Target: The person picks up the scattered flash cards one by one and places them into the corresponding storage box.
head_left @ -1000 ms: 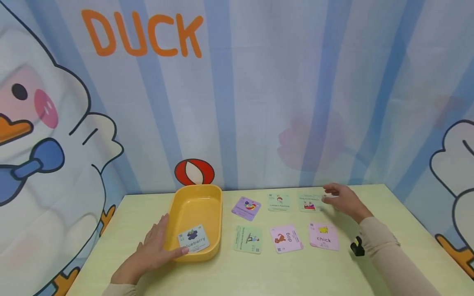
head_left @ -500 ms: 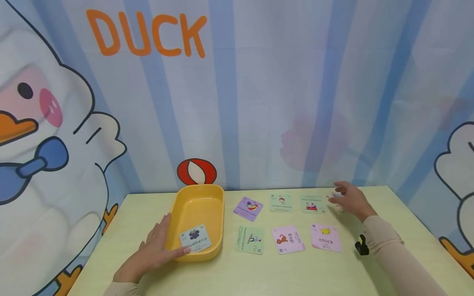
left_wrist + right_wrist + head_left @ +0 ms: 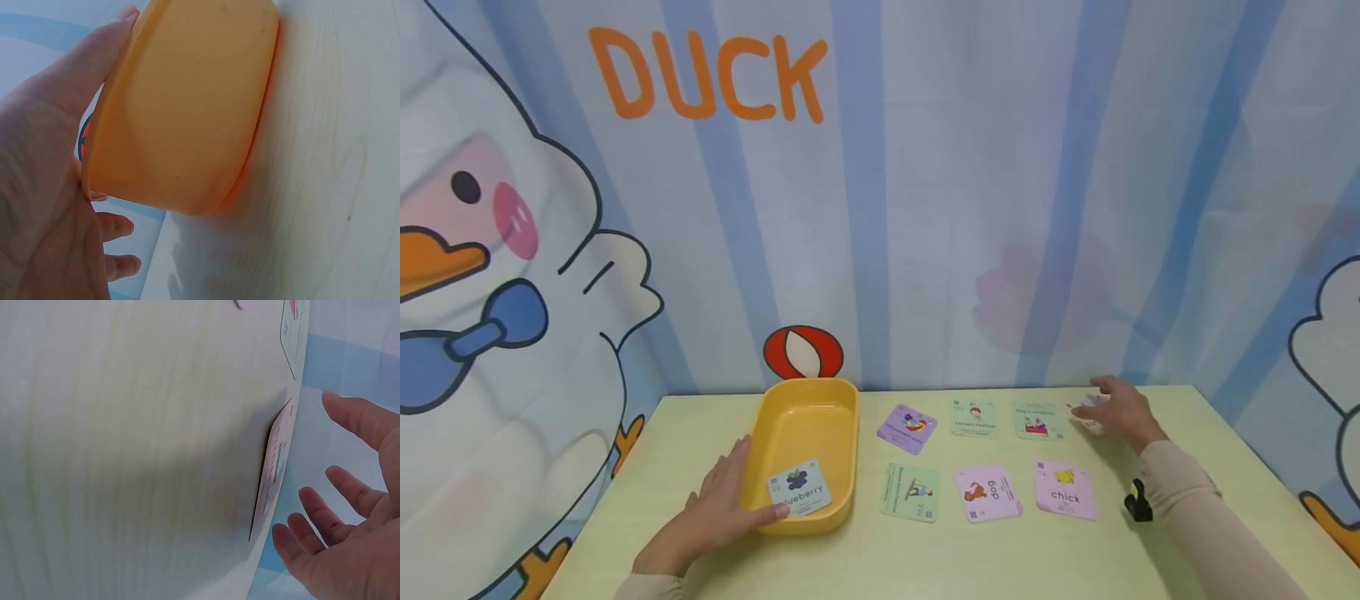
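My left hand (image 3: 715,504) lies along the left side of a yellow plastic tray (image 3: 852,467), its thumb over the near rim and its other fingers extended. A blueberry card (image 3: 800,487) is inside the tray near the thumb. In the left wrist view the tray's outer wall (image 3: 187,106) fills the middle. At the back right, my right hand (image 3: 1123,414) hovers with spread fingers over a partly hidden pale pink card (image 3: 1086,414). The right wrist view shows this pink card (image 3: 273,465) lying on the table, apart from the loosely bent fingers of that hand (image 3: 350,531).
Several cards lie right of the tray: a purple one (image 3: 907,428), green ones such as the boy's picture (image 3: 973,418) and the red-pictured card (image 3: 1037,421), a dog card (image 3: 988,493) and a chick card (image 3: 1065,490). A small black object (image 3: 1138,502) is beside the right sleeve. A duck-print curtain (image 3: 925,208) stands behind.
My right hand has moved a little to the right, away from the red-pictured green card and over the pale pink card. The left hand stays at the tray while the view shifts slightly.
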`<action>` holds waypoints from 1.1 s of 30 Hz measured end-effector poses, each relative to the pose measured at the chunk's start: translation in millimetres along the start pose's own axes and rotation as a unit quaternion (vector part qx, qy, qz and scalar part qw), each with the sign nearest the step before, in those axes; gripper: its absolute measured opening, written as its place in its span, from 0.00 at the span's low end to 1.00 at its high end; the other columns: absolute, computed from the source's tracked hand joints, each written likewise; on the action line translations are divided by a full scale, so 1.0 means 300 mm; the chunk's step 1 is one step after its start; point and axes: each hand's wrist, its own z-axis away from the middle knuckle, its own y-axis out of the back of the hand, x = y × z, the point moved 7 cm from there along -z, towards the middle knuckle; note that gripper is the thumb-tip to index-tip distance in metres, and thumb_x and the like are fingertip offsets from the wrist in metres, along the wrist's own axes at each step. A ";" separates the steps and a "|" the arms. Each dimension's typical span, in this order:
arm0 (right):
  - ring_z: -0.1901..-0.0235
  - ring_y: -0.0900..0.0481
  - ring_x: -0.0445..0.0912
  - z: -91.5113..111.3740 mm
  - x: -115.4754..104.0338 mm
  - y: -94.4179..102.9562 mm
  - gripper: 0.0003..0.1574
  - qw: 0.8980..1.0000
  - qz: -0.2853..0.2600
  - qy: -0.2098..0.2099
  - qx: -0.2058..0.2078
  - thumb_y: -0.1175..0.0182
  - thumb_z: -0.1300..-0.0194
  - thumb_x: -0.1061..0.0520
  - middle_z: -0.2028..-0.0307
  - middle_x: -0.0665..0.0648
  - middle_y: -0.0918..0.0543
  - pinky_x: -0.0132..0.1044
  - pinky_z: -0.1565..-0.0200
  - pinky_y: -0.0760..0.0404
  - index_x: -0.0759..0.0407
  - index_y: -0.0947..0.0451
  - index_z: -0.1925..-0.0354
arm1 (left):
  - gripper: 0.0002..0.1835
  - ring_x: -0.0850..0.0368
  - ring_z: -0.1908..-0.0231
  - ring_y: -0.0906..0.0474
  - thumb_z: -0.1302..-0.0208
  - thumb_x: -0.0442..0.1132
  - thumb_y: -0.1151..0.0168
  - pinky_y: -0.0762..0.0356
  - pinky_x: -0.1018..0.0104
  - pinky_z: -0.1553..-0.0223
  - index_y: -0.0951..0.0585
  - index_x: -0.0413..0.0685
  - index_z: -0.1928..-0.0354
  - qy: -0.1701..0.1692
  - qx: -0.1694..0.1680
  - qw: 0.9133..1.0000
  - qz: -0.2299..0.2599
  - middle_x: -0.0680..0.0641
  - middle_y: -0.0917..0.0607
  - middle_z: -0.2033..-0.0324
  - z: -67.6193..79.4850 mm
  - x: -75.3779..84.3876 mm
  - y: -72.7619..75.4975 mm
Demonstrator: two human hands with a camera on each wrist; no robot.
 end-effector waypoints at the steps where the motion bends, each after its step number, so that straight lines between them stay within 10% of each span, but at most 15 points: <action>1: 0.33 0.42 0.77 -0.004 0.006 0.000 0.51 1.000 0.007 -0.005 0.004 0.33 0.33 0.49 0.30 0.81 0.42 0.71 0.37 0.34 0.73 0.45 0.26 | 0.72 0.28 0.23 0.63 0.51 0.75 0.32 0.61 0.15 0.37 0.62 0.48 0.19 -0.001 0.000 1.000 -0.001 0.35 0.56 0.20 -0.001 0.001 0.000; 33: 0.42 0.42 0.80 -0.019 0.056 -0.003 0.53 0.995 0.078 -0.059 0.013 0.28 0.39 0.46 0.38 0.83 0.34 0.70 0.42 0.35 0.81 0.38 0.33 | 0.71 0.29 0.23 0.62 0.50 0.74 0.32 0.59 0.15 0.37 0.62 0.47 0.19 -0.005 0.002 1.000 -0.007 0.36 0.56 0.20 0.000 0.000 0.000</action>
